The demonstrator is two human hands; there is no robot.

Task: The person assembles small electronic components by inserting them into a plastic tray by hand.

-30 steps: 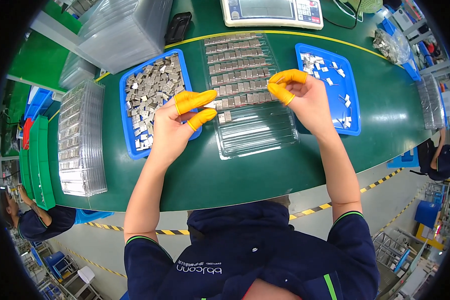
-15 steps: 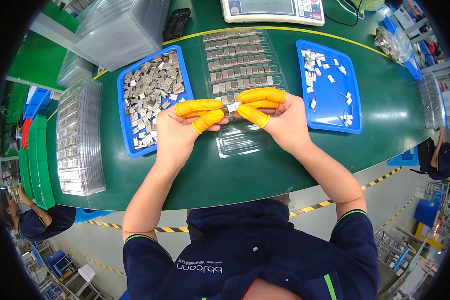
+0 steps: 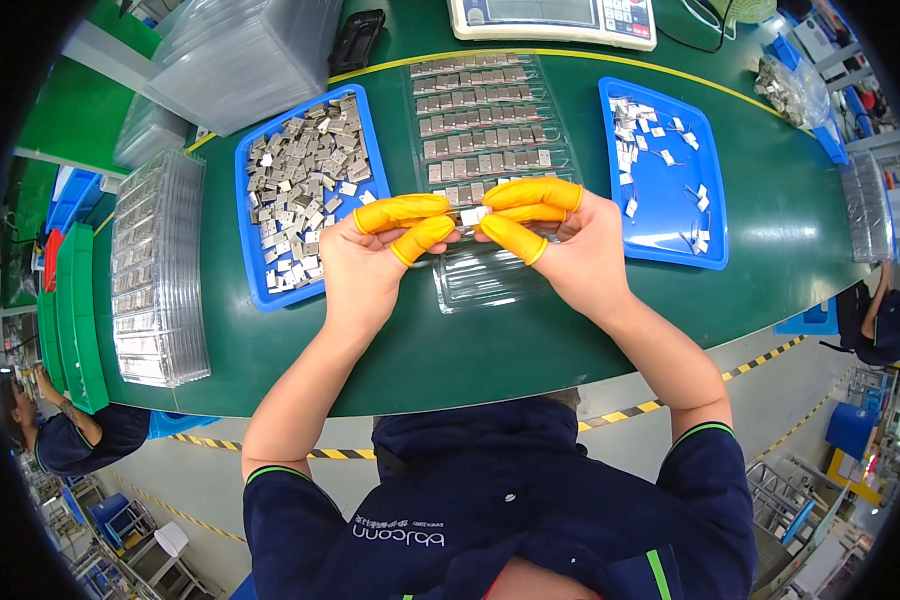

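Yellow finger cots cover the thumbs and some fingers of both hands, which meet over the near part of a clear plastic tray (image 3: 485, 285). My left hand (image 3: 375, 240) is closed in a pinch; what sits in its fingertips is mostly hidden. My right hand (image 3: 560, 230) pinches a small white connector (image 3: 473, 216), whose exposed end points at the left fingertips. Rows of small metal housings with thin wires (image 3: 485, 142) fill the tray's far part. To the left, a blue tray (image 3: 253, 262) holds many loose metal housings (image 3: 315, 160). A second blue tray (image 3: 660, 225) holds white connectors with short wires (image 3: 628, 155).
At the left stands a stack of filled clear trays (image 3: 160, 270), beside green bins (image 3: 78, 320). Clear plastic boxes (image 3: 245, 65) and a black holder (image 3: 356, 40) are at the far left. A digital scale (image 3: 555, 25) sits at the far edge. Other people work at both sides.
Both hands have shifted slightly to the right, still fingertip to fingertip. The white connector stays between them, and the trays appear unchanged.
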